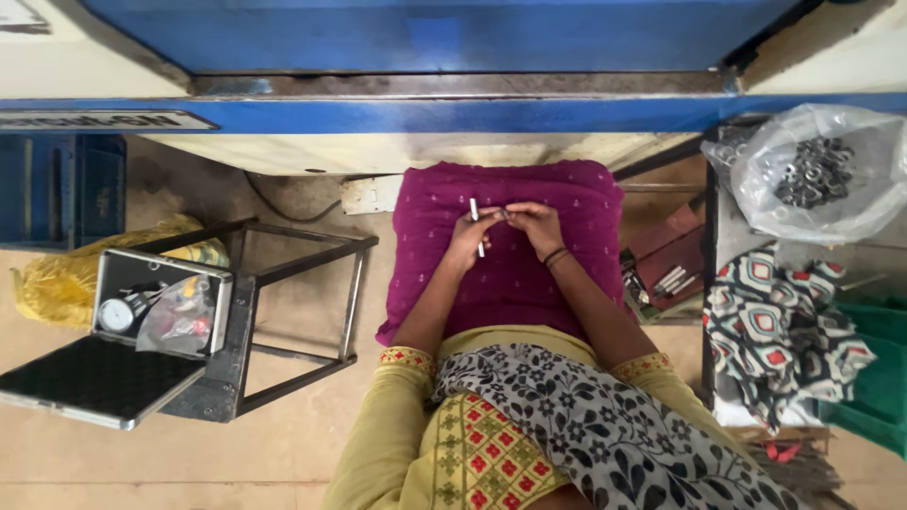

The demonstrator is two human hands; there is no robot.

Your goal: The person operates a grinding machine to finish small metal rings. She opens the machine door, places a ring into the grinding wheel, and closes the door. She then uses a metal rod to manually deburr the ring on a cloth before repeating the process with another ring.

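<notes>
My left hand (468, 236) holds a thin white rod (473, 209) upright over my lap, pinched between fingers and thumb. My right hand (535, 225), with dark bangles on the wrist, is curled beside it, and its fingertips meet the left hand's fingertips. Whether something small sits between the right fingers is too small to tell. Both hands rest over a magenta cloth (515, 283) spread across my knees.
A metal-frame stool (302, 283) stands to the left, with an open case (142, 312) holding a dial gauge beside it and a yellow bag (57, 279) behind. On the right are a plastic bag of metal rings (812, 170), a patterned cloth (775, 331) and a green crate (879, 378). A blue machine edge (453, 113) runs ahead.
</notes>
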